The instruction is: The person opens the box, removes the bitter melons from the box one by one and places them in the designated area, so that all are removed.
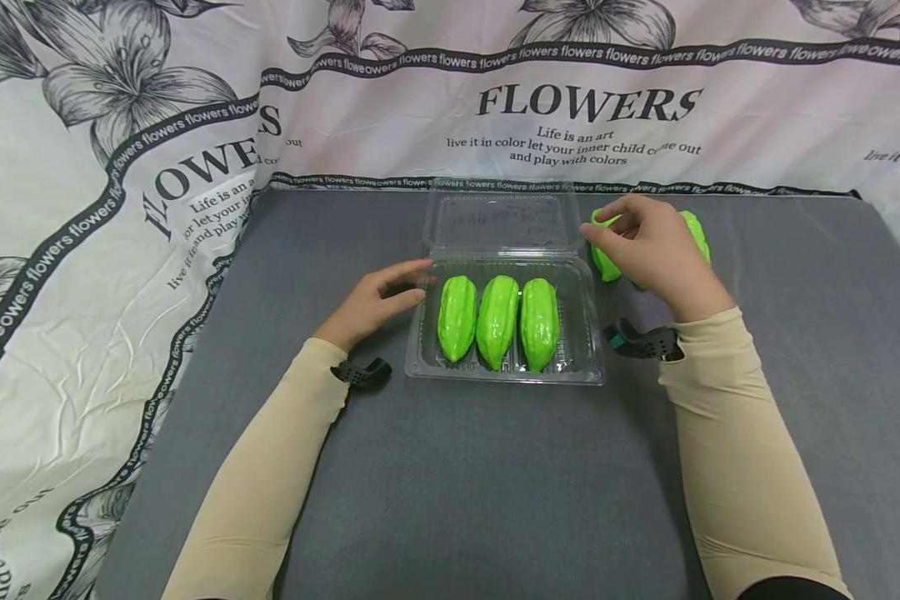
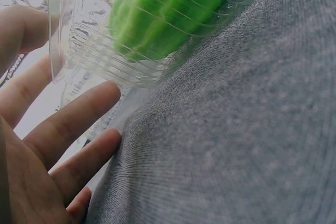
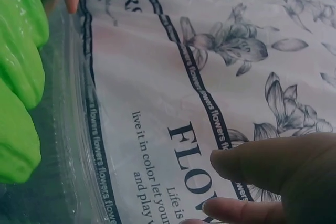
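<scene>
Three glossy green ridged fruits (image 1: 498, 321) lie side by side in a clear plastic clamshell box (image 1: 506, 375), its lid (image 1: 502, 221) folded back. My left hand (image 1: 367, 304) is at the box's left side with fingers spread. In the left wrist view, some of its fingers (image 2: 79, 119) are close to the box wall; whether they touch it I cannot tell. My right hand (image 1: 648, 250) is above more green fruit (image 1: 606, 258) lying right of the box, partly hidden by the hand. Nothing shows between its thumb (image 3: 252, 161) and fingers in the right wrist view.
A grey cloth (image 1: 480, 483) covers the table. White fabric (image 1: 390, 125) printed with flowers and words stands along the back and left. Each wrist wears a black strap, such as the right strap (image 1: 645, 342).
</scene>
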Tool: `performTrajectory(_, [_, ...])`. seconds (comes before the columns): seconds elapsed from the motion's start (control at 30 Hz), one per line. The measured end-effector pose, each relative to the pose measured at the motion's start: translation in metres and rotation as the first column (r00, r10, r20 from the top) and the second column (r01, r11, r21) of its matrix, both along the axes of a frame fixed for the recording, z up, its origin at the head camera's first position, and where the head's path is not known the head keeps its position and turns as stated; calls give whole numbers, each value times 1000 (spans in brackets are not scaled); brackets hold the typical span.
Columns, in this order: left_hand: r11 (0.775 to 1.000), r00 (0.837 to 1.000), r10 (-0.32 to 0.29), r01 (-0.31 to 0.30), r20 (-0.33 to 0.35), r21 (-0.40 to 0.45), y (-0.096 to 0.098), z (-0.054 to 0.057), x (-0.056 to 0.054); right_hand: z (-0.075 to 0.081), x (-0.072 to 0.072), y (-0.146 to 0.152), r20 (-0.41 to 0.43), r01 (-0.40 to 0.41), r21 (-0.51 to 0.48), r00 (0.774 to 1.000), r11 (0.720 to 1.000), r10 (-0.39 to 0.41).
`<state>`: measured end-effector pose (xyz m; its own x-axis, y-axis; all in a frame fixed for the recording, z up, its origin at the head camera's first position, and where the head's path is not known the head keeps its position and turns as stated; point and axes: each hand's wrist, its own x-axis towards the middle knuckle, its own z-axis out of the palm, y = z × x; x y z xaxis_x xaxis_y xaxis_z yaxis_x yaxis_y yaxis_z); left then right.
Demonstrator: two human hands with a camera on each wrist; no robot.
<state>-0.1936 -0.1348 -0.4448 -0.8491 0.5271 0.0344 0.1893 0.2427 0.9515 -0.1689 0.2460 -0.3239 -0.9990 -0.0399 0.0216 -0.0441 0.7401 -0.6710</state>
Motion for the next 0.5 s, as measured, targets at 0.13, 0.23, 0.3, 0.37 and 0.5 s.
performTrajectory(0.13, [1000, 1000, 4, -4, -4, -6, 0, 1, 1, 1, 4, -9, 2, -45, 7, 999, 999, 45])
performTrajectory(0.23, [1000, 1000, 5, -5, -4, -1, 0, 1, 1, 1, 6, -16, 5, -79, 0, 997, 997, 79])
performTrajectory(0.3, [1000, 1000, 4, -4, -4, 3, 0, 1, 1, 0, 7, -20, 12, -96, -11, 995, 995, 97])
performTrajectory(0.37, [1000, 1000, 1, -1, -6, 3, -1, 1, 1, -2, 7, -25, 22, -111, -8, 994, 994, 111])
performTrajectory(0.5, [1000, 1000, -1, 1, -7, 1, -1, 1, 0, -5, 7, -33, 58, -150, 10, 987, 989, 150])
